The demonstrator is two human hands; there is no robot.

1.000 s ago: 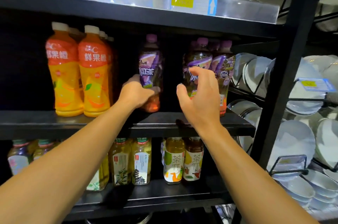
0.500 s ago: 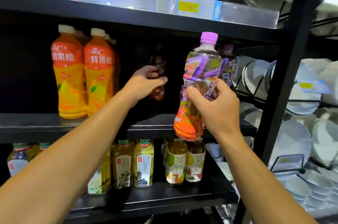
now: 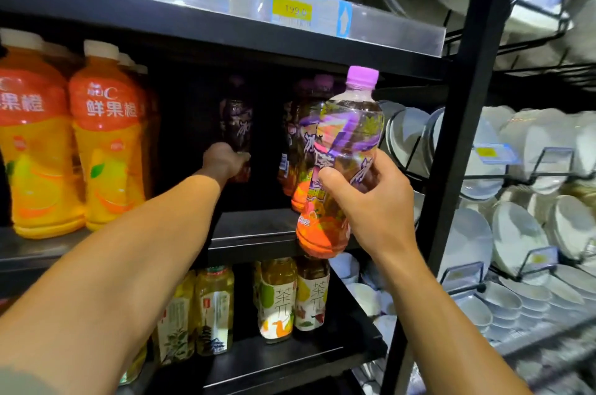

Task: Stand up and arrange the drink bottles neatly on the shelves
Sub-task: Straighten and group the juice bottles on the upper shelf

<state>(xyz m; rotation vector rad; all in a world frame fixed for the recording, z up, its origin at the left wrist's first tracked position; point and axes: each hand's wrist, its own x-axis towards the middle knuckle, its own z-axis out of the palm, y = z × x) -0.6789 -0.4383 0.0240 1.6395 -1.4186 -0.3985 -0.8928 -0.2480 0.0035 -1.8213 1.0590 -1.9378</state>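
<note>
Purple-capped tea bottle (image 3: 342,165), full, likely heavy and slick: your right hand (image 3: 371,201) grips its waist before the shelf (image 3: 258,230); your left hand (image 3: 225,160) clasps a second bottle (image 3: 237,126) deep inside.

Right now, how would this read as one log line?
left hand: grips back bottle | right hand: holds purple-capped bottle before shelf

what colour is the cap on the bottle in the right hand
Light purple. The cap tops the bottle held by the right hand, clear in the head view.
</note>
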